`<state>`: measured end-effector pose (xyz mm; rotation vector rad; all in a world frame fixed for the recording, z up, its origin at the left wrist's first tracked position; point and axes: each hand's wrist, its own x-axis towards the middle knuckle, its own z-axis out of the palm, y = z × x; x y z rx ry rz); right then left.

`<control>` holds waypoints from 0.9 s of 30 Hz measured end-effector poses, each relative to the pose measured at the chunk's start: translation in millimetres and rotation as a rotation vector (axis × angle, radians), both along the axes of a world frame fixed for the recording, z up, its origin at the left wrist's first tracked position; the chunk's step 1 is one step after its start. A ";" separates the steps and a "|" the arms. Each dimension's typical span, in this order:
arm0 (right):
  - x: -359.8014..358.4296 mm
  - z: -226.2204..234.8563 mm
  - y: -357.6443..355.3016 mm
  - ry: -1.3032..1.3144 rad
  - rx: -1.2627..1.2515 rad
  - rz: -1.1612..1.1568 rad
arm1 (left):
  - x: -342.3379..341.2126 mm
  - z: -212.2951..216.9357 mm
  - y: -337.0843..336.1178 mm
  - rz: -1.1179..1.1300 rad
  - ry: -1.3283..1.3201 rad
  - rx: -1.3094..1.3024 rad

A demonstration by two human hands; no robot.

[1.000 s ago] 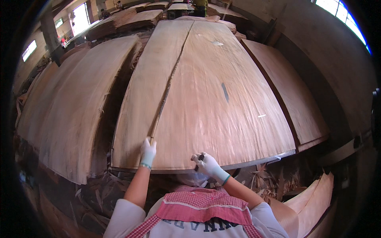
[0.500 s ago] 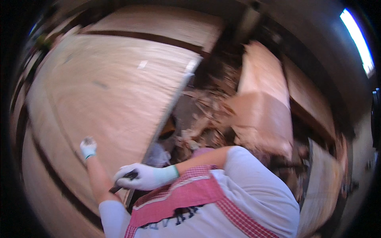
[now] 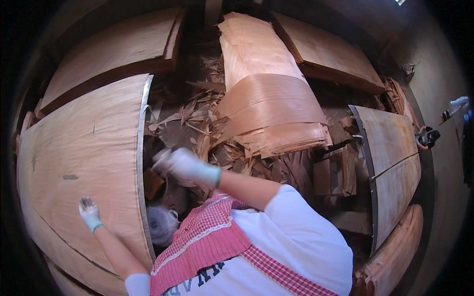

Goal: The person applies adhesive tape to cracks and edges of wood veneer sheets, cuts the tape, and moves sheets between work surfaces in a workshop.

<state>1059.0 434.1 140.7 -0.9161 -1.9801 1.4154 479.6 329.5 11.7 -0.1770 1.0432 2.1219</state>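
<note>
Veneer sheet [image 3: 84,163] lies flat on stack at left; gloved left hand [image 3: 89,211] rests on it, fingers together. Right hand [image 3: 180,163] blurred over scrap pile [image 3: 197,123], grip can't tell.

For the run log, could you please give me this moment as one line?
left hand: gloved, flat on veneer sheet | right hand: gloved, blurred, over scrap pile | grip: unclear

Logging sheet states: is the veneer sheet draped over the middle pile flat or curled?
Curled. The veneer sheet arches over the pile, its near end splitting into ragged strips above the scraps.
</note>
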 end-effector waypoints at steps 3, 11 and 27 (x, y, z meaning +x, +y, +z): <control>185.8 -68.3 65.0 0.202 -0.474 -0.865 | 59.4 0.5 -11.9 -0.087 0.018 0.081; 539.7 -161.7 74.3 0.433 -0.584 -1.874 | 137.5 -28.2 -70.4 0.165 -0.131 -0.233; 540.0 -179.7 29.1 0.428 -0.547 -2.041 | 391.0 51.5 252.4 -0.644 -0.026 -0.056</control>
